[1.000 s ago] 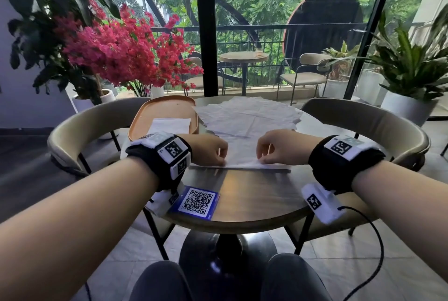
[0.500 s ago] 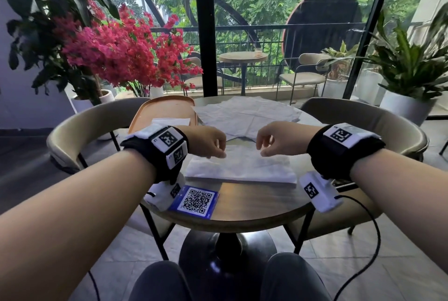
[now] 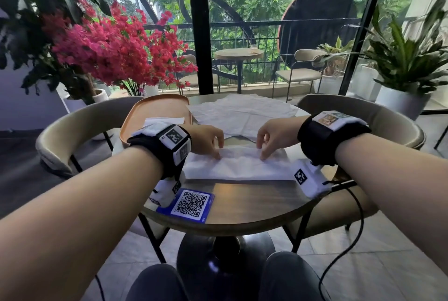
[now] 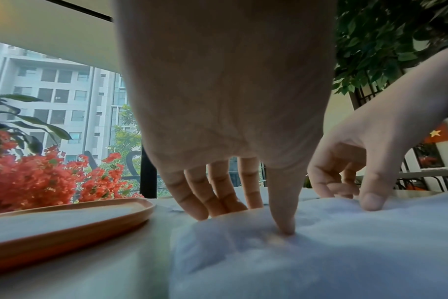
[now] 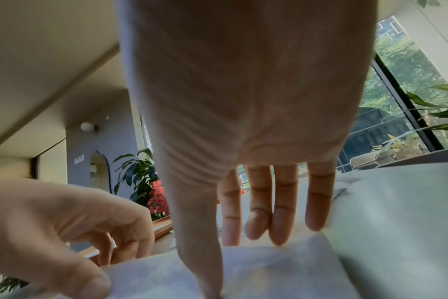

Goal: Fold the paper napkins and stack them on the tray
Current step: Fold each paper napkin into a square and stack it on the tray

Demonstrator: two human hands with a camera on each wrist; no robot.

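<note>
A white napkin (image 3: pixel 242 168) lies folded into a long strip in the middle of the round table (image 3: pixel 242 201). My left hand (image 3: pixel 209 140) presses its far edge on the left, thumb down on the paper (image 4: pixel 320 252) and fingers straight beyond it. My right hand (image 3: pixel 275 134) presses the same edge on the right, with its thumb on the napkin (image 5: pixel 281 269) and straight fingers past the edge. The orange tray (image 3: pixel 135 116) at the back left holds a folded napkin (image 3: pixel 164 122). Unfolded napkins (image 3: pixel 242 114) lie spread behind my hands.
A blue QR card (image 3: pixel 191 205) lies near the table's front edge. Beige chairs (image 3: pixel 72 131) curve round both sides of the table. Pink flowers (image 3: pixel 109 46) and potted plants (image 3: pixel 407 63) stand behind, in front of a glass wall.
Both hands lifted the napkin's near edge, carried it away from me over the sheet and set it down at the far edge. The pinch has loosened into a press.
</note>
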